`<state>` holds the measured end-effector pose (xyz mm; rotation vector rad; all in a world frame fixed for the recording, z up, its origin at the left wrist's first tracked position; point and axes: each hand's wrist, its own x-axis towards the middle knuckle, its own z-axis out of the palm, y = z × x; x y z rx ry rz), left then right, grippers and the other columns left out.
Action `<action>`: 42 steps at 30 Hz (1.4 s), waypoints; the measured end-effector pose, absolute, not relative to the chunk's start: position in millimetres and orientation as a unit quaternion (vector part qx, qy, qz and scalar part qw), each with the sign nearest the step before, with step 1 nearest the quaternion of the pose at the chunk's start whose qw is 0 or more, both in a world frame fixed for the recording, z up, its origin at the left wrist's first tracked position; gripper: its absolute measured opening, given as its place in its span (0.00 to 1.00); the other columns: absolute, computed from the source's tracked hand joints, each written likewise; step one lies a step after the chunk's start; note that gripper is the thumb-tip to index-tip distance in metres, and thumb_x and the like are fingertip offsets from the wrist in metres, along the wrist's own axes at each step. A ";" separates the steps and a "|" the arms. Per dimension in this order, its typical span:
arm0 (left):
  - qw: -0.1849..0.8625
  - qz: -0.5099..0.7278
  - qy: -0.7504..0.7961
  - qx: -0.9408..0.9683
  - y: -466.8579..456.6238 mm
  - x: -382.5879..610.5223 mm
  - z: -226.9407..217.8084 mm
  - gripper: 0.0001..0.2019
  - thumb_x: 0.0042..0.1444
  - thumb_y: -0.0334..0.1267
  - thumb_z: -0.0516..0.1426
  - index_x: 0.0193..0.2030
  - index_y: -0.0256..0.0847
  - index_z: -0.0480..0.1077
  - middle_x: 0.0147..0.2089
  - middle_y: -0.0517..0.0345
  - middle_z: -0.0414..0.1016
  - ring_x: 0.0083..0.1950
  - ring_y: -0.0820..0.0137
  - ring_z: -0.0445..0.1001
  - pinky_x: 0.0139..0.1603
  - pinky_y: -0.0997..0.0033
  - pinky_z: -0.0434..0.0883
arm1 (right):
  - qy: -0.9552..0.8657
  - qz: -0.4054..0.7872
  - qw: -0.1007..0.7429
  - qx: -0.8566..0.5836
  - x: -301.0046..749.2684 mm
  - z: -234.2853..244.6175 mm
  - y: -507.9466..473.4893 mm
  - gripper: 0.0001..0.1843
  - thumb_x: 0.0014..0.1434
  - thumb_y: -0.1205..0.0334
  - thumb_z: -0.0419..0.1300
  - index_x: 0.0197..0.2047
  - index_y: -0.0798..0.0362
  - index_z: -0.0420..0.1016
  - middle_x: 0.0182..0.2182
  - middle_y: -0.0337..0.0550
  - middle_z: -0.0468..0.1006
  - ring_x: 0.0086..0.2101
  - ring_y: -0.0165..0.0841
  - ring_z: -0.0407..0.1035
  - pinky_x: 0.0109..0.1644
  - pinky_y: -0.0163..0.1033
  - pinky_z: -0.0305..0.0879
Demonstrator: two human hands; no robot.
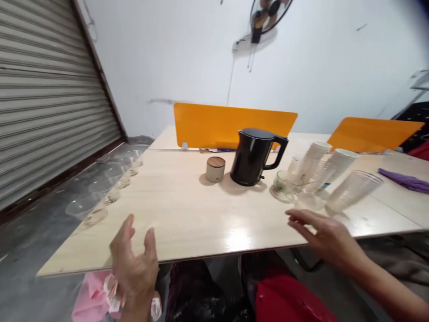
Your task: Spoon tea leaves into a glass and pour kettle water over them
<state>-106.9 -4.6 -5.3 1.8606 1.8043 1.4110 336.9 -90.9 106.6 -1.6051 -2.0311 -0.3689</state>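
Left hand (134, 261) raised at the near edge of the pale wood-grain table (187, 214), fingers spread and loose, palm turned inward, closed on nothing. Just beneath that hand, below the table edge, crumpled clear plastic (112, 290) against a pink cloth (89, 297); contact between hand and plastic hard to make out, the wrist cut off by the lower frame. Right hand (321, 235) stretched flat and low over the table edge, fingers extended and slack, gripping nothing. Just beyond its fingertips, a cluster of clear ribbed plastic cups (351, 192), smeared by motion blur, so count and tilt uncertain; not touching the hand as far as visible. Behind those, white paper cups (342, 163) leaning, and a small clear glass cup (284, 185) with something dark inside, contents unreadable. Farther from the right hand, toward the middle of the table, a black electric kettle (253, 156) with lid shut and handle facing the cups; beside it a short cream round canister with a wooden lid (215, 168). Well away from the left hand, along the far left table edge, a row of shallow clear plastic cups (100, 201), nearly transparent and difficult to separate from the floor. Orange divider panels (231, 125) upright behind the kettle. Purple cloth (407, 181) at the far right, partly cut off.
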 end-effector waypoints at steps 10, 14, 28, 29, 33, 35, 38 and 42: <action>0.034 0.410 0.555 0.723 25.7 -28.4 -16.3 0.28 0.67 0.53 0.52 0.69 0.40 0.65 0.67 0.43 0.71 0.68 0.50 0.67 0.66 0.45 0.70 | -0.715 -0.223 0.201 -0.631 457.1 83.3 -87.6 0.19 0.71 0.54 0.52 0.53 0.49 0.82 0.46 0.50 0.85 0.48 0.46 0.76 0.50 0.50 0.72; 0.041 0.342 0.588 0.732 26.4 -36.0 -25.9 0.29 0.65 0.55 0.51 0.68 0.42 0.65 0.64 0.44 0.73 0.65 0.49 0.70 0.66 0.43 0.70 | -0.740 -0.224 0.157 -0.615 451.2 79.5 -69.6 0.20 0.71 0.59 0.49 0.51 0.49 0.83 0.38 0.50 0.85 0.39 0.43 0.75 0.46 0.48 0.70; 0.030 0.340 0.575 0.743 24.4 -35.4 -29.2 0.28 0.66 0.57 0.50 0.65 0.42 0.68 0.63 0.45 0.75 0.64 0.50 0.71 0.66 0.45 0.70 | -0.690 -0.242 0.277 -0.623 453.3 81.6 -72.1 0.14 0.70 0.56 0.57 0.42 0.46 0.84 0.35 0.46 0.84 0.36 0.40 0.75 0.42 0.45 0.70; 0.029 0.339 0.575 0.744 24.1 -35.4 -28.9 0.29 0.66 0.57 0.50 0.65 0.41 0.68 0.63 0.45 0.75 0.64 0.50 0.71 0.66 0.45 0.70 | -0.691 -0.243 0.284 -0.618 451.7 83.1 -72.8 0.13 0.70 0.56 0.57 0.42 0.46 0.84 0.36 0.46 0.84 0.36 0.40 0.75 0.42 0.45 0.70; 0.025 0.335 0.575 0.746 22.3 -35.4 -27.1 0.28 0.67 0.57 0.49 0.65 0.41 0.68 0.63 0.45 0.75 0.65 0.51 0.70 0.66 0.47 0.70 | -0.684 -0.250 0.310 -0.612 444.3 92.8 -75.9 0.10 0.69 0.57 0.59 0.42 0.46 0.83 0.36 0.44 0.84 0.38 0.41 0.76 0.44 0.46 0.72; 0.027 0.338 0.571 0.748 21.9 -35.7 -26.7 0.28 0.67 0.56 0.50 0.65 0.42 0.68 0.63 0.46 0.75 0.65 0.51 0.70 0.66 0.48 0.70 | -0.673 -0.264 0.326 -0.609 440.8 100.6 -79.0 0.08 0.69 0.57 0.60 0.41 0.45 0.82 0.36 0.42 0.85 0.38 0.41 0.76 0.46 0.48 0.72; 0.035 0.349 0.567 0.746 22.2 -35.8 -26.5 0.27 0.67 0.56 0.51 0.65 0.43 0.69 0.63 0.46 0.75 0.65 0.52 0.70 0.67 0.47 0.70 | -0.660 -0.283 0.357 -0.598 431.7 114.6 -85.6 0.05 0.67 0.57 0.63 0.42 0.43 0.81 0.36 0.41 0.85 0.39 0.43 0.77 0.49 0.50 0.72; 0.042 0.376 0.566 0.732 21.4 -33.8 -23.2 0.26 0.66 0.54 0.53 0.64 0.42 0.70 0.63 0.45 0.75 0.65 0.51 0.70 0.67 0.46 0.70 | -0.665 -0.262 0.404 -0.571 397.5 127.3 -84.4 0.05 0.66 0.58 0.64 0.44 0.41 0.82 0.37 0.40 0.84 0.41 0.43 0.78 0.52 0.52 0.73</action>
